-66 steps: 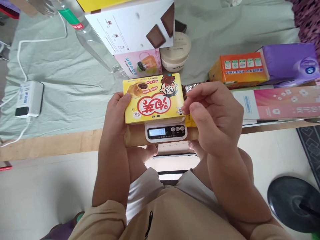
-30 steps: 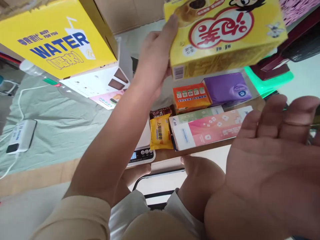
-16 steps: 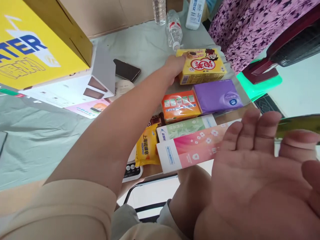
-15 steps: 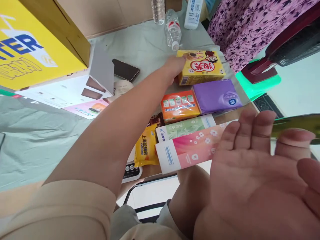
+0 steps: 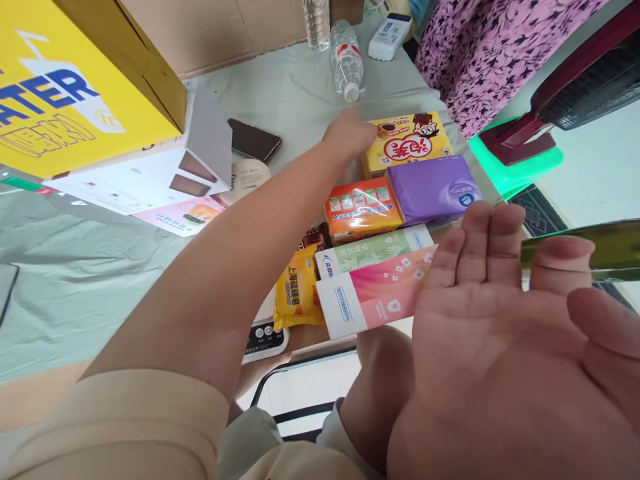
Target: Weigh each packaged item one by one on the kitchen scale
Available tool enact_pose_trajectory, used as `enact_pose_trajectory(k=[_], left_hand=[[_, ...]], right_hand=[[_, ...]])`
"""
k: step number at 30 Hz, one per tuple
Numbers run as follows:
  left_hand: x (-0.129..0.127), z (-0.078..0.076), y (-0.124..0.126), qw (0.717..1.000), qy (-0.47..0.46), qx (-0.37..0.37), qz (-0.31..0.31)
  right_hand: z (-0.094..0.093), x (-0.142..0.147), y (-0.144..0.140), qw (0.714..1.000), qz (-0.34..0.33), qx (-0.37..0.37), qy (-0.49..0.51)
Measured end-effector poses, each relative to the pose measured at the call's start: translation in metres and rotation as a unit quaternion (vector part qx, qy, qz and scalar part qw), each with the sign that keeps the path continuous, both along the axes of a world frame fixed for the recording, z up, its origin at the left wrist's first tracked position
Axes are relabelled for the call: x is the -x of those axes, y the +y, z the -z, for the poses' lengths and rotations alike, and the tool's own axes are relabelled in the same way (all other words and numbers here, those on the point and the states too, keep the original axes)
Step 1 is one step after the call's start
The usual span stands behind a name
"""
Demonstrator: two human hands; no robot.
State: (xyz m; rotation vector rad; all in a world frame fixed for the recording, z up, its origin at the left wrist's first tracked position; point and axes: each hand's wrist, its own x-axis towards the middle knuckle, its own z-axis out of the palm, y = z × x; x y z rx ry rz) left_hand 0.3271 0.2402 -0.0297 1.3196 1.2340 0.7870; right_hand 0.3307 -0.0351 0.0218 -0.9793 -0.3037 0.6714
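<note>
My left hand (image 5: 350, 137) reaches across to the left end of a yellow snack box (image 5: 407, 143), its fingers curled at the box's edge; the far fingers are hidden. The box lies flat behind a purple soft pack (image 5: 434, 190) and an orange tissue pack (image 5: 364, 210). At the lower right my right hand (image 5: 505, 347) is palm up, fingers spread, with nothing in it. Its fingertips overlap the end of a pink box (image 5: 380, 293). Beside that lie a green box (image 5: 370, 252) and a yellow soap packet (image 5: 299, 287).
A large yellow carton (image 5: 85, 87) stands on a white box (image 5: 150, 160) at left. Behind my arm are a dark phone (image 5: 254, 140) and a round cream container (image 5: 247, 180). Clear bottles (image 5: 347, 63) and a white container (image 5: 390, 37) are at the back; a fan (image 5: 590, 80) stands right.
The yellow box has shifted slightly nearer, against the purple pack, with my left hand at its end. The white container at the back has tipped over. My right hand has moved slightly left.
</note>
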Motion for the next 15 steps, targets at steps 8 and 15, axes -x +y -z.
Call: enact_pose_trajectory(k=[8,15], left_hand=[[0.111,-0.084,-0.135,0.985,0.001,-0.138,0.102],[0.276,-0.056,-0.207,0.966,-0.099,-0.236,0.035]], right_hand=[[-0.007,0.017,0.002,0.998,-0.056,-0.024,-0.001],[-0.016,0.075,0.0,0.991,-0.125,-0.043,0.025]])
